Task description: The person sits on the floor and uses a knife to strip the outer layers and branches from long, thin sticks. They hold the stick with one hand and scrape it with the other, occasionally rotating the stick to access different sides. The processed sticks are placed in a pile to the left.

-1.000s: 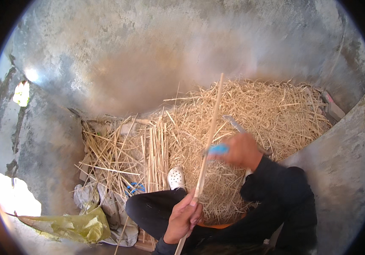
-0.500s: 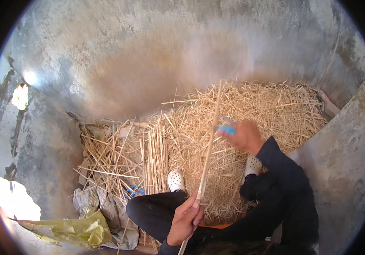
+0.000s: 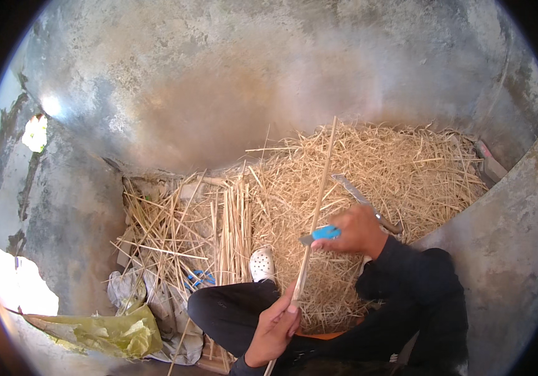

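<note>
My left hand [image 3: 273, 330] is closed around a long, pale strip of split bamboo or cane [image 3: 323, 182], low down near my lap. The strip slants up and slightly right, its far end over the pile. In my right hand [image 3: 358, 232] is a blue utility knife [image 3: 326, 232]. Its short grey blade lies at the strip, partway along its length above my left hand. Just beyond my right hand, a long metal blade with a hooked end [image 3: 351, 188] rests on the shavings, partly hidden by that hand.
A thick heap of straw-like shavings [image 3: 419, 169] covers the floor ahead. Split strips [image 3: 234, 229] lie bundled at left, with loose sticks [image 3: 169, 216] beside them. Blue-handled scissors [image 3: 201, 279], white sacking [image 3: 128, 291] and yellowish plastic [image 3: 103, 333] lie near my knee. Concrete walls [image 3: 231, 81] surround me.
My right hand has moved nearer, down along the strip, with the utility knife. The hooked metal blade on the shavings now shows more fully. My left hand keeps its hold.
</note>
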The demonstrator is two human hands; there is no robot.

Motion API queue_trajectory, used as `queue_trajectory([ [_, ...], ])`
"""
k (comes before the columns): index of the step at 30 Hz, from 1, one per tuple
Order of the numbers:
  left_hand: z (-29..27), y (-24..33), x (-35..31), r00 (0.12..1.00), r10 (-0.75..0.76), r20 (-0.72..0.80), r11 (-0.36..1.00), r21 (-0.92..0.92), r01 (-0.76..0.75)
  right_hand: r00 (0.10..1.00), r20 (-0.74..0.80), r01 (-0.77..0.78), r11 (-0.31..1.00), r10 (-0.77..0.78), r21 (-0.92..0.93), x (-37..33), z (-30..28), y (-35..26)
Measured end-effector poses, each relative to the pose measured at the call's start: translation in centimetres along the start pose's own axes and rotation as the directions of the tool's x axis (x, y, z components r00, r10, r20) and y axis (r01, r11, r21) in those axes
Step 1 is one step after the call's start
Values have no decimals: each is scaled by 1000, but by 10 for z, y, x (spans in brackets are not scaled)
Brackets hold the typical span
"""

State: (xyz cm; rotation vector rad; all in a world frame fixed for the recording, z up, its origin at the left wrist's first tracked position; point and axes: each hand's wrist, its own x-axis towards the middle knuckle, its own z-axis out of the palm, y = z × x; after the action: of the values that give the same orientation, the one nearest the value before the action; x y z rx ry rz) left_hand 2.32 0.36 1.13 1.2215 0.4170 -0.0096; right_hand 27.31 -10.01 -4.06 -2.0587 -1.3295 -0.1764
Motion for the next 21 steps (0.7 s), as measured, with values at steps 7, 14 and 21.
queue_trajectory([
  [7, 6, 7, 9, 998, -54, -24, 996, 75, 56, 984, -114, 114, 976, -136, -184, 17, -10, 32],
  [14, 7, -14, 0, 990, -127, 61, 992, 6, 127, 906, -85, -423, 889, 414, -178, 22, -27, 106],
  [21, 6, 9, 9, 999, -25, -28, 1000, -5, 25, 998, -64, 22, 998, -26, -54, 10, -3, 29],
])
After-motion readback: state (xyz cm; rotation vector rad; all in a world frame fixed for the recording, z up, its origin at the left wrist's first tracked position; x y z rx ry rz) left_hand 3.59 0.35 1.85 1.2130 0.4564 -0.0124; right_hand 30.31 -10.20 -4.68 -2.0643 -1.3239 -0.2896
